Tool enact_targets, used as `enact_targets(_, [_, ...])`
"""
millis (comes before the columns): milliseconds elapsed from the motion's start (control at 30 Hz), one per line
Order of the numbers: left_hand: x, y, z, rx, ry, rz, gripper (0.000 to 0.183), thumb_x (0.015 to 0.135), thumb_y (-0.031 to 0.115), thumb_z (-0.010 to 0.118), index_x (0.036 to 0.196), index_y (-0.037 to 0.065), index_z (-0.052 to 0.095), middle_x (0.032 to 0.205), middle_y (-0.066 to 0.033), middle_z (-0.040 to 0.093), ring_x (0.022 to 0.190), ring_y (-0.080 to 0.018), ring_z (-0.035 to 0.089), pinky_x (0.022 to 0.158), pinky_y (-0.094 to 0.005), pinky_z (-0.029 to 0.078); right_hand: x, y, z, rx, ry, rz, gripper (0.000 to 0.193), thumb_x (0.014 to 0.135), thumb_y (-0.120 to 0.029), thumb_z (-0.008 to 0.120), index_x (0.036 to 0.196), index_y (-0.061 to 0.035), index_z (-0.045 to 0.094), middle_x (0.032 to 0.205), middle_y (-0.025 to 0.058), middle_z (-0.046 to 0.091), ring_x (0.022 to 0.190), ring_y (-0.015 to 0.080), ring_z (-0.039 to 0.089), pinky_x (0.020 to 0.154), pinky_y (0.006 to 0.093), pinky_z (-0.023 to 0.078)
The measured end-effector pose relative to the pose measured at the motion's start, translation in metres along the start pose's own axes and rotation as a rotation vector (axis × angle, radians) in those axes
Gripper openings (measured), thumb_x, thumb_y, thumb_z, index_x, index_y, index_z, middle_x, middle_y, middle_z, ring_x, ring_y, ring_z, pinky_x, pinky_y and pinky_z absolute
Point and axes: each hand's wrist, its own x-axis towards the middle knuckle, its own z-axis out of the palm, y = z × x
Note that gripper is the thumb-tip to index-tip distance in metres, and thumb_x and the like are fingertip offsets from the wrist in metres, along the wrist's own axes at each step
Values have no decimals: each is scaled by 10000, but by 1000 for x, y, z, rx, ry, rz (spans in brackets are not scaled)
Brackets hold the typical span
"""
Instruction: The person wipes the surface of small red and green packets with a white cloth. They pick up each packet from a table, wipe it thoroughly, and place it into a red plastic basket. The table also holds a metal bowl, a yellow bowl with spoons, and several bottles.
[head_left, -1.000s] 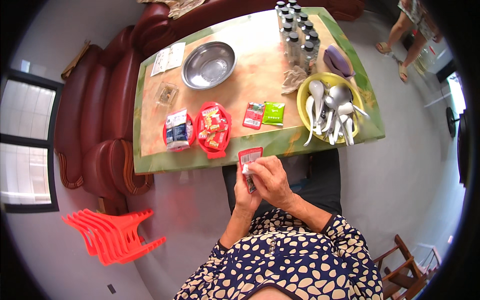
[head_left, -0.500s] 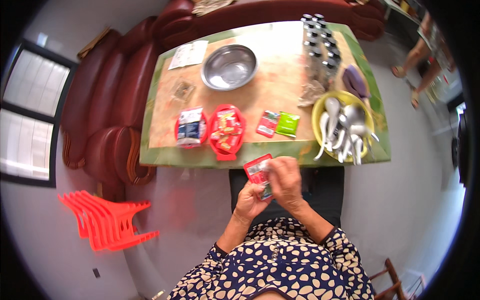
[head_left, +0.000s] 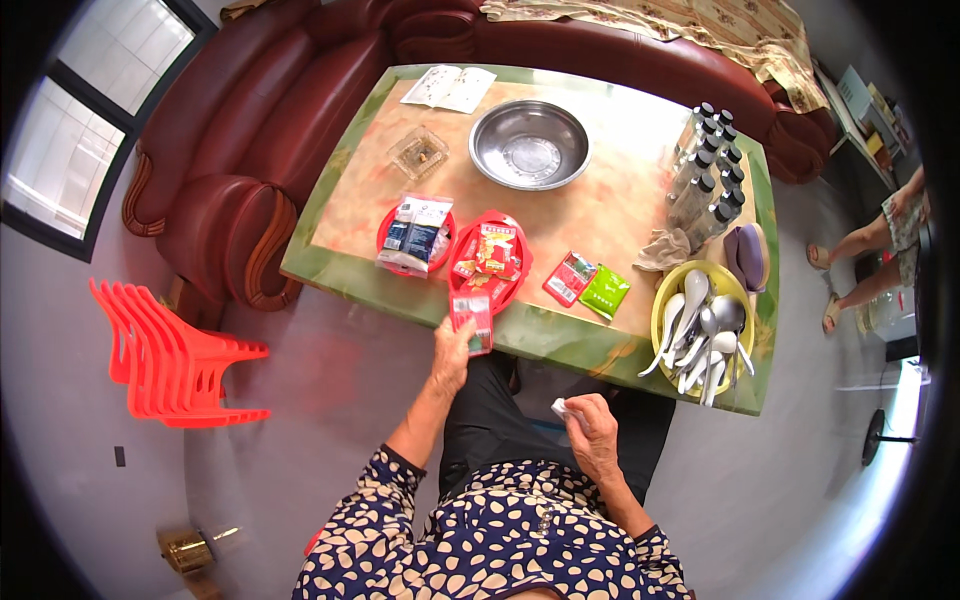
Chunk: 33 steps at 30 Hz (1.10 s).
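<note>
My left hand [head_left: 452, 358] grips a red-and-white packet [head_left: 472, 318] by its near end. The packet's far end reaches over the handle side of a red dish [head_left: 519, 272], which holds several small red and yellow packets [head_left: 496, 248]. Above my lap, my right hand [head_left: 595, 438] is closed around a small white wad [head_left: 562, 408], perhaps a tissue or cloth. A second red dish [head_left: 384, 240] sits to the left, with a dark blue and white pouch [head_left: 414, 232] lying on it. Right of the dishes, a red packet [head_left: 570, 279] lies beside a green packet [head_left: 605, 292].
A steel basin [head_left: 530, 145] stands mid-table, with a clear container [head_left: 419, 152] on its left. Rows of dark-capped bottles [head_left: 704, 170] and a yellow bowl [head_left: 664, 300] of spoons occupy the right side. Stacked red chairs [head_left: 175, 360] stand at left; another person's legs [head_left: 855, 250] show far right.
My left hand has carried the red-and-white packet up and left to the dish. My right hand has come away from it and lowered with the white wad. The whole view has shifted.
</note>
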Motion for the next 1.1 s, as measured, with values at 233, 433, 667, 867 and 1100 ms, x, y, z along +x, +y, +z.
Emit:
enact_targets(233, [93,6,2,636,-81,491,440,788,67,690,1191,-18,533,1057,-151,653,950,-222,630,851,-331,503,-14,14,-4,25,32,122,198,752,55,625,937,-15,621,886,133,609,837,291,612,746,348,493])
enact_targets(433, [96,10,13,971,-89,662,608,688,94,758,1240,26,513,1060,-175,603,989,-306,583,914,-397,463,10,-4,-41,118,175,268,99,878,-3,612,977,-8,614,932,39,563,844,107,533,740,222,433])
enact_targets(667, [57,-1,28,1380,81,848,802,706,274,795,1393,112,415,1329,-156,408,1257,-344,378,1010,-500,337,15,-5,-53,141,268,234,139,845,19,634,982,-7,627,934,60,571,842,153,561,745,253,452])
enact_targets(867, [68,-23,12,1488,50,906,768,780,277,739,1441,133,375,1466,-164,309,1355,-352,295,1065,-495,285,-8,11,-30,170,204,231,101,871,2,631,970,-9,624,942,30,563,826,106,542,720,227,447])
enact_targets(1100, [81,-31,11,1575,56,876,657,833,288,668,1417,120,420,1474,-168,336,1366,-345,300,1070,-498,289,-9,12,-28,130,181,204,149,809,31,635,954,-3,629,903,79,589,823,182,587,735,276,473])
